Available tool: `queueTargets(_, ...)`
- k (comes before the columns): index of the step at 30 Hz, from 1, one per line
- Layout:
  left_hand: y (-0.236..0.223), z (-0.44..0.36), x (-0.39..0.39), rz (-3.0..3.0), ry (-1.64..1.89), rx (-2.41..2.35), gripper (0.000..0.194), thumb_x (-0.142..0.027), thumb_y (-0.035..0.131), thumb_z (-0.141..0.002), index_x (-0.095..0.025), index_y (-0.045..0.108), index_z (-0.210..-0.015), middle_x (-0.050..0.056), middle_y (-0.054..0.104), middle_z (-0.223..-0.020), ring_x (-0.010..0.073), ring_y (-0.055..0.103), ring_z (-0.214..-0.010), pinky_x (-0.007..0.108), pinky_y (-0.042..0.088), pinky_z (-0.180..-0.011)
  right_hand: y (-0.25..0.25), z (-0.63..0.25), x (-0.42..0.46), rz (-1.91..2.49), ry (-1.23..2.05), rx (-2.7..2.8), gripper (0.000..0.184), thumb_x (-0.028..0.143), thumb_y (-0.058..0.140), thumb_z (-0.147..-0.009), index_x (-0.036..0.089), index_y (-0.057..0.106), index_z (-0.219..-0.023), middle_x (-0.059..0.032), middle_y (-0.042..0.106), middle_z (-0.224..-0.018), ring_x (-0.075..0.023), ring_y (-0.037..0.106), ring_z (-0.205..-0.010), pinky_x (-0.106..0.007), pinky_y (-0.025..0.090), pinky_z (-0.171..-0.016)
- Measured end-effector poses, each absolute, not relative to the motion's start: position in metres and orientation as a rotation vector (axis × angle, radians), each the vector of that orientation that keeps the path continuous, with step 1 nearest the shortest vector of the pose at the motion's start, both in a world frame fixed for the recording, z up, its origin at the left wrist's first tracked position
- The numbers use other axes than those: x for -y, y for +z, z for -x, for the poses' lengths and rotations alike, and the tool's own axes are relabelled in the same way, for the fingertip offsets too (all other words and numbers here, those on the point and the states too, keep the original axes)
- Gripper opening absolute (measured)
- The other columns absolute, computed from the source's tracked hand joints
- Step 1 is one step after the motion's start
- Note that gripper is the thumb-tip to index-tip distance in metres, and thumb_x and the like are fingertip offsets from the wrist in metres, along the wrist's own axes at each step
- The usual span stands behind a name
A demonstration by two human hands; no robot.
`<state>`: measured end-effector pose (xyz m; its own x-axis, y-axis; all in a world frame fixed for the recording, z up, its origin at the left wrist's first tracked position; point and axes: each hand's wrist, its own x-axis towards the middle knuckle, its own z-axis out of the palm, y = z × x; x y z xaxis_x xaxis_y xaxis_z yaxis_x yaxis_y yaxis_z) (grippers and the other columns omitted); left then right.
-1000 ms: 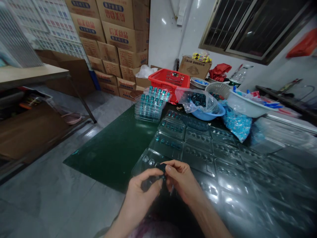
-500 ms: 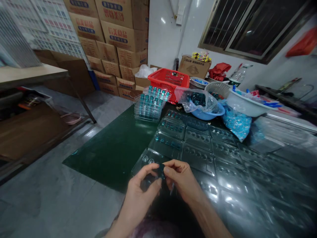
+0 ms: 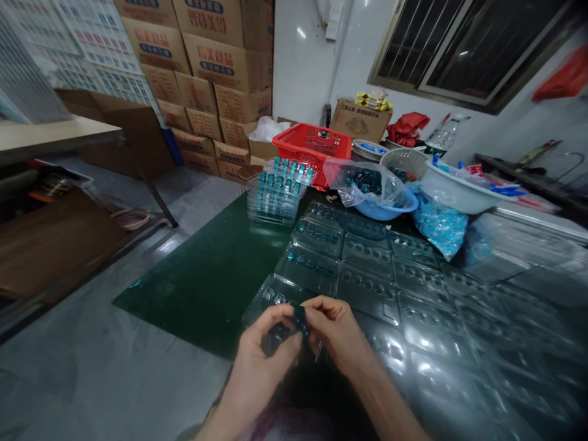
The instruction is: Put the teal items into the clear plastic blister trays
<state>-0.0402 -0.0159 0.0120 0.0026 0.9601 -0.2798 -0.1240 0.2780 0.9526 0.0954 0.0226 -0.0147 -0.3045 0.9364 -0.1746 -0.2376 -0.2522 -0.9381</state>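
My left hand [image 3: 266, 346] is closed with thumb and fingertips on a small dark teal piece [image 3: 299, 315]. From the other side my right hand [image 3: 339, 334] pinches the same piece, its fingertips close to those of the left. The exact kind of piece is hard to make out. Beneath and just beyond the hands lies a clear plastic tray [image 3: 264, 300] with moulded hollows. Farther back, a tray [image 3: 303, 267] holds a row of teal pieces. A thin, light stick-like thing [image 3: 318, 351] shows under my right hand.
Clear trays [image 3: 436, 324] cover the right of the green table [image 3: 197, 275]. At its back stand stacked filled trays [image 3: 275, 196], a red basket [image 3: 285, 139], a blue basin [image 3: 386, 211] with a bag of dark pieces, and a pale basin [image 3: 452, 190]. Cartons [image 3: 220, 64] rise behind.
Both hands stay almost in place on the teal piece, which now shows a little more between the fingertips. The view has shifted slightly.
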Motion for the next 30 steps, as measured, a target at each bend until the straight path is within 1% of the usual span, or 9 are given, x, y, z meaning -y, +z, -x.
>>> queueTargets(4,0.008,0.041,0.014,-0.913,1.011,-1.226,0.018,-0.028,0.059,-0.067,-0.019,0.055,-0.082,-0.001,0.056,-0.057,0.0117,0.051,-0.046,0.018,0.035,-0.037,-0.011,-0.095,-0.020,0.984,1.683,1.105,0.022,0.032,0.057,-0.073,0.015,0.060,-0.087,0.0018,0.054,-0.061,-0.0050,0.046,-0.043,-0.017,0.040,-0.040)
queueTargets(8,0.002,0.042,0.013,-0.893,1.021,-1.236,0.019,-0.029,0.058,-0.068,-0.018,0.054,-0.083,0.000,0.056,-0.054,0.0108,0.049,-0.044,0.018,0.034,-0.037,-0.007,-0.096,-0.020,0.969,1.633,1.174,0.020,0.026,0.063,-0.068,0.017,0.061,-0.086,0.0032,0.052,-0.063,-0.0054,0.048,-0.045,-0.017,0.040,-0.041)
queueTargets(12,0.005,0.046,0.013,-0.895,0.943,-1.240,0.026,-0.029,0.058,-0.068,-0.016,0.059,-0.091,0.001,0.058,-0.053,0.0103,0.047,-0.043,0.018,0.033,-0.036,-0.006,-0.097,-0.021,1.020,1.614,1.177,0.017,0.025,0.063,-0.069,0.015,0.063,-0.082,0.0034,0.053,-0.055,-0.0060,0.047,-0.042,-0.018,0.038,-0.040)
queueTargets(15,0.012,0.052,0.015,-1.029,0.880,-1.157,0.028,-0.026,0.056,-0.071,-0.016,0.061,-0.097,0.002,0.060,-0.058,0.0089,0.046,-0.044,0.019,0.035,-0.039,-0.007,-0.097,-0.022,1.016,1.626,1.160,0.016,0.025,0.063,-0.068,0.015,0.063,-0.080,0.0037,0.052,-0.050,-0.0064,0.046,-0.041,-0.018,0.038,-0.039)
queueTargets(20,0.010,0.059,0.021,-1.284,0.993,-1.115,0.026,-0.015,0.057,-0.069,-0.020,0.065,-0.093,0.002,0.063,-0.073,0.0107,0.051,-0.058,0.021,0.041,-0.055,-0.006,-0.093,-0.021,1.056,1.640,1.215,0.016,0.026,0.063,-0.067,0.015,0.063,-0.079,0.0034,0.053,-0.050,-0.0066,0.046,-0.042,-0.017,0.037,-0.039)
queueTargets(22,0.004,0.061,0.024,-1.198,0.968,-1.111,0.029,-0.017,0.058,-0.069,-0.020,0.063,-0.097,0.001,0.060,-0.069,0.0100,0.050,-0.053,0.021,0.040,-0.047,-0.005,-0.091,-0.023,1.070,1.632,1.269,0.016,0.027,0.062,-0.067,0.015,0.063,-0.078,0.0032,0.053,-0.051,-0.0068,0.046,-0.042,-0.017,0.037,-0.039)
queueTargets(25,-0.007,0.071,0.027,-0.863,0.944,-1.129,0.037,-0.025,0.060,-0.067,-0.018,0.058,-0.104,0.001,0.057,-0.060,0.0098,0.047,-0.043,0.018,0.031,-0.033,-0.005,-0.084,-0.030,1.106,1.570,1.382,0.017,0.029,0.061,-0.069,0.016,0.062,-0.080,0.0034,0.053,-0.053,-0.0070,0.046,-0.042,-0.019,0.037,-0.040)
queueTargets(28,-0.014,0.089,0.028,-0.582,1.095,-1.131,0.029,-0.028,0.060,-0.066,-0.016,0.058,-0.092,0.000,0.053,-0.049,0.0098,0.045,-0.040,0.015,0.025,-0.030,-0.010,-0.074,-0.043,1.179,1.343,1.555,0.018,0.029,0.058,-0.071,0.016,0.062,-0.082,0.0021,0.054,-0.057,-0.0086,0.048,-0.048,-0.020,0.038,-0.043)
queueTargets(30,-0.016,0.102,0.028,-0.469,1.192,-1.119,0.020,-0.028,0.062,-0.064,-0.017,0.058,-0.081,-0.001,0.051,-0.050,0.0089,0.045,-0.040,0.014,0.023,-0.029,-0.015,-0.066,-0.052,1.207,1.102,1.713,0.015,0.026,0.055,-0.072,0.017,0.062,-0.082,0.0007,0.055,-0.062,-0.0099,0.049,-0.054,-0.021,0.038,-0.048)
